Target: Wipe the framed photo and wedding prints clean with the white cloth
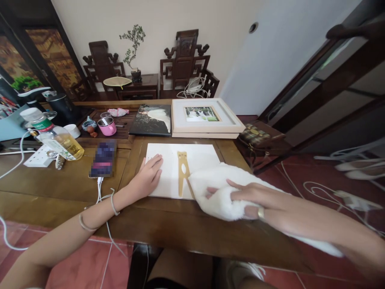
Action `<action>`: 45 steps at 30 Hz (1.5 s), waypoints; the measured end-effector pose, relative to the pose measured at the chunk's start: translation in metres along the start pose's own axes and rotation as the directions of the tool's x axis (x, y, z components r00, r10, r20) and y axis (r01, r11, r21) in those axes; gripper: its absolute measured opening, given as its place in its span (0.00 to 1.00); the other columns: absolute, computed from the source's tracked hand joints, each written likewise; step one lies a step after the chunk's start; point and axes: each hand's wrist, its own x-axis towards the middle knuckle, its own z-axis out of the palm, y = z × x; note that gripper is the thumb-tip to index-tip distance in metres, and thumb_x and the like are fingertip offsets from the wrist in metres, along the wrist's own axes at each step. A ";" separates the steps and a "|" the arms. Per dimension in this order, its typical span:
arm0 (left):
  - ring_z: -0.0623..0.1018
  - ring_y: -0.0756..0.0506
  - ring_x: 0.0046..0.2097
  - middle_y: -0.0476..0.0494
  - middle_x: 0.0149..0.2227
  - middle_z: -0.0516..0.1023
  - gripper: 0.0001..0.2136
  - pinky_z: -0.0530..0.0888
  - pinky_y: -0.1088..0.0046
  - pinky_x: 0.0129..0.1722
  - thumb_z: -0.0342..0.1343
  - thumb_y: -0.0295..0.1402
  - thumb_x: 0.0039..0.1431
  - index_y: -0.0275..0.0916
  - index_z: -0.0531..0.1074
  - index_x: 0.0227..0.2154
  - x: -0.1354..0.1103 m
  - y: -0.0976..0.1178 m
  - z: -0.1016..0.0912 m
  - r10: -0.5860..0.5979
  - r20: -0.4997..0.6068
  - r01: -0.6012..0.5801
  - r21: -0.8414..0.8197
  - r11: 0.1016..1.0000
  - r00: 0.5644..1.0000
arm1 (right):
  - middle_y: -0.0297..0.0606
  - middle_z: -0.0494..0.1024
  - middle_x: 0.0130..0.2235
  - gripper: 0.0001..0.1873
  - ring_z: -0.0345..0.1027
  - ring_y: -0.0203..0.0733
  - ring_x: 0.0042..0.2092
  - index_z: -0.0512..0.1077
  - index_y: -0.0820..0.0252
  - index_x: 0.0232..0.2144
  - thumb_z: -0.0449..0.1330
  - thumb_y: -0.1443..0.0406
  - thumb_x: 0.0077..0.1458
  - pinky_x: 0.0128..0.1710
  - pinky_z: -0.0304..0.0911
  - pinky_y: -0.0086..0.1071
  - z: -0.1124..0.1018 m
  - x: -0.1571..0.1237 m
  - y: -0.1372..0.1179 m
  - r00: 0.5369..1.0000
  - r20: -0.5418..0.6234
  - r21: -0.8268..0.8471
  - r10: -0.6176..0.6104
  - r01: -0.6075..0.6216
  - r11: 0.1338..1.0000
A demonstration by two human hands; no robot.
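A white rectangular board (204,154) lies on the wooden table, with a tan, long-legged shape with a cat-like head (182,172) on it. My left hand (148,174) rests flat on the board's left side, fingers stretched out. In my right hand (249,196) is a white fluffy cloth (216,180), bunched under the fingers. The cloth covers the board's lower right corner and hangs past the table's edge on the right. My thumb and some fingertips are partly sunk in its pile.
Behind the board are a framed photo (176,124) and a dark photo panel (140,120). On the left are a phone (104,158) with a cable, a tilted bottle (64,142), a pink cup (107,127) and a power strip (39,156). A bag (255,136) sits beyond the right edge.
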 end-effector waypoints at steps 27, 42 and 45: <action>0.58 0.38 0.65 0.31 0.62 0.60 0.19 0.53 0.45 0.63 0.40 0.27 0.65 0.34 0.60 0.58 0.000 -0.001 0.001 0.020 -0.013 -0.020 0.006 1.000 1.000 | 0.40 0.75 0.50 0.12 0.63 0.51 0.58 0.65 0.55 0.28 0.47 0.76 0.48 0.62 0.46 0.53 0.030 0.020 -0.063 0.943 0.150 0.011 -0.296 0.298 0.954; 0.56 0.38 0.66 0.31 0.63 0.59 0.20 0.53 0.45 0.63 0.39 0.28 0.65 0.34 0.59 0.58 0.000 0.001 -0.001 -0.007 0.007 0.008 -0.032 0.999 1.000 | 0.54 0.72 0.52 0.13 0.59 0.59 0.58 0.69 0.64 0.37 0.46 0.71 0.54 0.56 0.48 0.59 0.036 0.126 -0.038 0.971 -0.114 -0.233 -0.208 0.178 0.956; 0.57 0.39 0.66 0.31 0.63 0.59 0.20 0.53 0.45 0.63 0.39 0.28 0.66 0.34 0.59 0.58 0.000 -0.001 0.001 -0.006 -0.007 0.006 -0.044 0.999 1.000 | 0.58 0.69 0.55 0.14 0.48 0.58 0.64 0.70 0.65 0.38 0.47 0.72 0.53 0.60 0.40 0.62 0.046 0.096 -0.053 0.960 -0.011 -0.250 -0.281 0.270 0.930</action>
